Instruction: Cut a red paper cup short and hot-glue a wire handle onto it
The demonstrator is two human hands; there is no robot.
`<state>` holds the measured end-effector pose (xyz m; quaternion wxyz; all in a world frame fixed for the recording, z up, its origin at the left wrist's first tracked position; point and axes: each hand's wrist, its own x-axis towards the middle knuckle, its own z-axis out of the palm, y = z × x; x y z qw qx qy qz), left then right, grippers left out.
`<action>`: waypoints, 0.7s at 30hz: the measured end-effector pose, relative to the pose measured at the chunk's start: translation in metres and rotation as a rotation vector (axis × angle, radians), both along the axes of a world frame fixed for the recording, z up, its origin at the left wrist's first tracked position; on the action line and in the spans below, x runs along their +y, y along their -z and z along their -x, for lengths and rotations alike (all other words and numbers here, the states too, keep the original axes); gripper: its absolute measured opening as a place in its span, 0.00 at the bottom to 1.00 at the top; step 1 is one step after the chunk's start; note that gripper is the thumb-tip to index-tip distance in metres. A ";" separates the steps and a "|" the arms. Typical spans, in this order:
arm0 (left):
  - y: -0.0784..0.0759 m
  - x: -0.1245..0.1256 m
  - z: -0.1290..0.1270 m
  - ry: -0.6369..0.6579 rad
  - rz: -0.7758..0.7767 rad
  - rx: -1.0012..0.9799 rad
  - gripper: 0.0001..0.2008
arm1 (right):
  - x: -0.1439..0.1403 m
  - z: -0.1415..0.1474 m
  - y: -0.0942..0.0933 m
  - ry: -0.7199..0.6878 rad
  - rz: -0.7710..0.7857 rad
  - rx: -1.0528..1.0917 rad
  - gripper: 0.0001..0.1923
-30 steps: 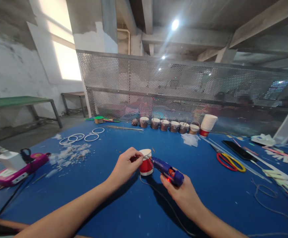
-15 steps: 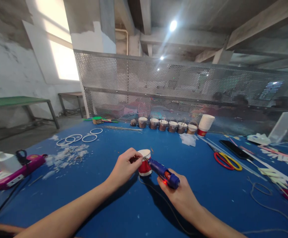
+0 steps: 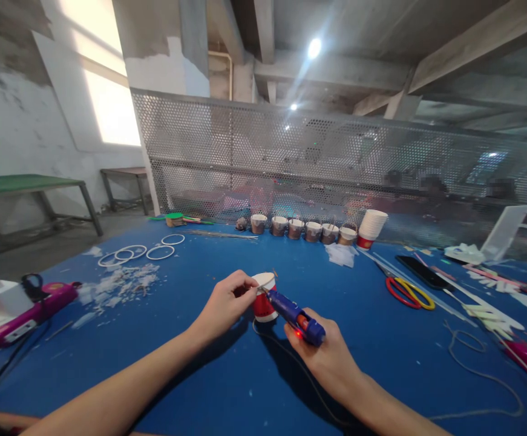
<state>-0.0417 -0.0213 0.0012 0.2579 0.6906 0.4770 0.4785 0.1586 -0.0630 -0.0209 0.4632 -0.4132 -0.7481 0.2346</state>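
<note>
The left forearm slants in from the lower left, its wrist nearly straight, and the left hand (image 3: 227,303) leans over the table (image 3: 209,393) at a red-and-white paper cup (image 3: 265,309). Its thumb and forefinger are pinched together on a thin cord (image 3: 288,351) at the cup's rim. The right forearm comes up from the lower right; the right hand (image 3: 322,354) has its fingers wrapped around a blue glue gun (image 3: 293,312), angled so the nozzle meets the cup's upper side, just beside the left fingertips. The cup stands upright on the table, between both hands
</note>
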 end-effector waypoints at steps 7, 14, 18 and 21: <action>-0.005 0.000 -0.001 0.014 0.034 -0.016 0.11 | -0.001 -0.004 -0.002 0.030 -0.019 0.009 0.12; -0.005 0.002 0.002 0.041 0.065 -0.005 0.12 | -0.001 -0.003 -0.003 0.039 -0.049 0.002 0.13; -0.005 0.002 0.002 0.054 0.127 -0.008 0.12 | -0.001 -0.003 -0.002 0.018 -0.026 0.008 0.13; -0.006 0.001 0.003 0.067 0.140 -0.005 0.12 | -0.001 -0.005 -0.002 0.020 -0.007 0.006 0.13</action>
